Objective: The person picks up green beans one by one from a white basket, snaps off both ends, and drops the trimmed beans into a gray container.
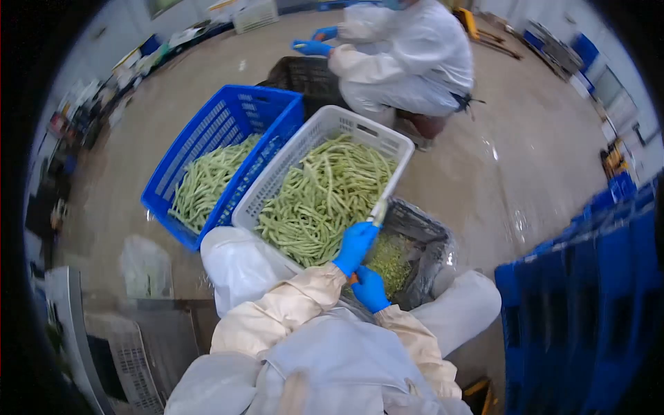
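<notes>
My left hand (357, 246), in a blue glove, is closed round some green beans (378, 210) whose ends stick out above it. Just below and to the right, my right hand (371, 288) is closed on an orange-handled tool (354, 278); its working end is hidden. Both hands are over the near right edge of a white crate (250, 202) heaped with long green beans (325, 194). Beside them is a dark crate lined with a plastic bag (436, 250), with small green scraps (389, 264) inside.
A blue crate (160, 181) with more beans stands to the left. Beyond, a co-worker (408, 62) in white crouches by a dark crate (304, 75). Blue pallets (581, 297) stand at right, a clear plastic bag (146, 266) lies on the floor at left.
</notes>
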### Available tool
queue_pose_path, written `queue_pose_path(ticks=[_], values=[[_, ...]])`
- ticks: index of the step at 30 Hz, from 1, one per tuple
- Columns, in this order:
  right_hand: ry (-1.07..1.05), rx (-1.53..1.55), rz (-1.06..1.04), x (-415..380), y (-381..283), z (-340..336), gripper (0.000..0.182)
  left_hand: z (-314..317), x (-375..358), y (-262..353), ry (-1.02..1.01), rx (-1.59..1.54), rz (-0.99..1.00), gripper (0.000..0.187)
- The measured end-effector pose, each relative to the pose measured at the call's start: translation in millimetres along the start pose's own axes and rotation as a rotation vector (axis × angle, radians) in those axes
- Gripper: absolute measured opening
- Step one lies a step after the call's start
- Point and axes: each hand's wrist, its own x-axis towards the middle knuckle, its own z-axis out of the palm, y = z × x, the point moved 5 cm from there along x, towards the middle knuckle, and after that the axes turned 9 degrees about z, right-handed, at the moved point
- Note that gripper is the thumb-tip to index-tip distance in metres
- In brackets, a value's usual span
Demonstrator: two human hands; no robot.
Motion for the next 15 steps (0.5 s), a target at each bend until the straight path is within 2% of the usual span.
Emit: queue_pose_path(ticks=[2, 3, 4, 5, 6, 8, 9, 10, 11, 12, 13, 14, 15], values=[[0.034, 0.154, 0.04, 2.7, 4.6, -3.3, 0.018, 0.3, 1.4, -1.7, -0.212, 0.11, -0.035, 0.025], [0.078, 0.236, 0.098, 6.8, 14.5, -6.7, 0.017, -11.8, 1.2, -7.9, -0.154, 0.108, -0.032, 0.025], [0.128, 0.314, 0.164, 12.8, 28.3, -14.5, 0.016, -15.9, 0.9, -5.2, -0.226, 0.338, 0.261, 0.028], [0.224, 0.518, 0.203, 18.4, 39.5, -31.2, 0.014, -16.0, -3.5, -1.1, -0.313, 0.577, 0.545, 0.031], [0.33, 0.724, 0.249, 23.0, 51.2, -48.6, 0.012, -30.8, -2.5, 3.1, -0.292, 0.582, 0.535, 0.031], [0.579, 0.97, 0.328, 21.1, 69.7, -77.7, 0.011, -72.6, 5.8, 19.8, -0.367, 0.783, 0.208, 0.033], [0.59, 0.962, 0.349, 18.7, 72.5, -83.5, 0.011, -91.1, 7.1, 72.4, -0.317, 0.811, -0.19, 0.027], [0.645, 0.964, 0.4, 16.7, 56.3, -92.0, 0.011, -156.2, 30.7, 14.2, -0.072, 0.403, 0.557, 0.025], [0.697, 0.967, 0.451, 13.0, 80.5, -90.5, 0.011, -193.7, 33.5, 65.7, -0.025, 0.792, 0.765, 0.012], [0.703, 0.96, 0.474, 11.3, 82.0, -88.8, 0.011, -235.4, 39.2, 100.2, 0.345, 0.31, -0.041, 0.017], [0.598, 0.895, 0.56, 13.9, 83.4, -81.9, 0.011, -279.1, 57.7, 136.4, 0.37, 0.605, 0.321, 0.024], [0.49, 0.831, 0.64, 15.4, 86.4, -73.7, 0.01, -287.2, 57.8, 193.4, 0.359, 1.208, 0.568, 0.03], [0.49, 0.832, 0.658, 14.5, 93.2, -68.5, 0.01, -296.3, 59.2, 225.0, 0.551, 1.616, 0.795, 0.032]])
